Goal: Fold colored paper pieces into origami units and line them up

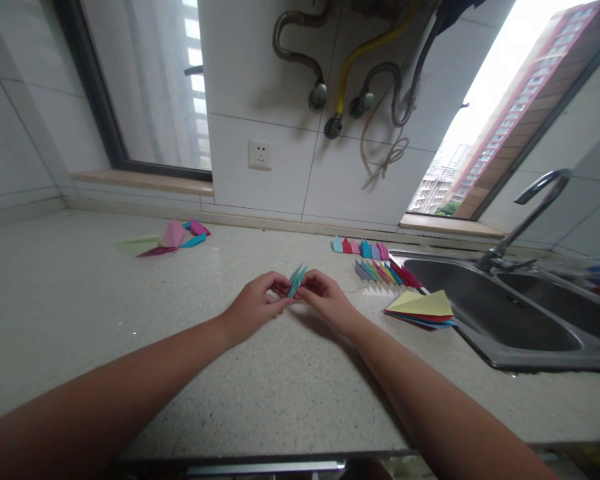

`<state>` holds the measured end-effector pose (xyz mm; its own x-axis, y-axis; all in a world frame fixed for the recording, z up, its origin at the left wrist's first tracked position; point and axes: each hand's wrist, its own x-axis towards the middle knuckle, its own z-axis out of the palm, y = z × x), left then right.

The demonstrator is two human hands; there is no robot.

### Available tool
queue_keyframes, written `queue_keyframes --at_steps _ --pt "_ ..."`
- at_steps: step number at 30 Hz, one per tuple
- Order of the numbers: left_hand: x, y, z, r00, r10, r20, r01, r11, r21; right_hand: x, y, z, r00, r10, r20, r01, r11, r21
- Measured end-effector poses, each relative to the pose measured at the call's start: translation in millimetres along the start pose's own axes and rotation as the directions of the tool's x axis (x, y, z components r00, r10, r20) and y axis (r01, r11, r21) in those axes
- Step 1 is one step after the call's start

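A small teal folded paper piece [297, 280] is held up between both hands, just above the middle of the speckled counter [260, 393]. My left hand [260, 301] pinches it from the left with thumb and fingers. From the right, my right hand [327, 300] grips its other side, thumb towards the fold. The fingers hide its lower part. To the right of my right hand lies a stack of coloured paper sheets [423, 305], yellow on top. Behind it are a row of folded paper pieces [387, 273] in many colours and a shorter row [360, 248] nearer the wall.
At the far left of the counter sits a loose group of folded papers [173, 237] in pink, green and blue. A steel sink [495, 360] with a tap [520, 213] is on the right. The tiled wall carries a socket [260, 155] and pipes [353, 73].
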<state>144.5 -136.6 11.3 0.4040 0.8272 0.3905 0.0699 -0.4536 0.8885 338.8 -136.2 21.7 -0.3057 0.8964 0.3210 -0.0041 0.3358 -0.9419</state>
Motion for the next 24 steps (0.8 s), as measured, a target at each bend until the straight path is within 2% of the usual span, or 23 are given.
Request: queue_keyframes --at_steps 4,10,15,20,24 --pt "2.0 -4.3 0.4 0.999 -0.038 0.006 0.038 0.992 -0.117 -1.1 0.6 2.0 1.000 -0.008 0.024 0.008 1.000 0.021" --pt "1.4 -3.4 0.5 0.997 -0.066 0.036 0.071 0.987 -0.146 0.8 5.3 2.0 1.000 -0.020 -0.017 0.020 1.000 -0.008" --pt "0.4 0.1 -0.7 0.998 -0.052 0.046 0.049 0.998 0.050 2.4 8.2 -6.0 0.993 -0.060 -0.098 0.050 0.993 -0.103" --pt "0.2 7.7 -2.1 0.977 0.001 0.212 -0.058 0.963 0.264 2.6 8.5 -30.1 0.969 -0.120 -0.215 0.064 0.966 -0.251" --pt "1.8 11.8 -3.9 0.951 -0.007 0.308 -0.096 0.943 0.318 3.0 5.7 -54.8 0.930 -0.129 -0.346 -0.011 0.927 -0.375"
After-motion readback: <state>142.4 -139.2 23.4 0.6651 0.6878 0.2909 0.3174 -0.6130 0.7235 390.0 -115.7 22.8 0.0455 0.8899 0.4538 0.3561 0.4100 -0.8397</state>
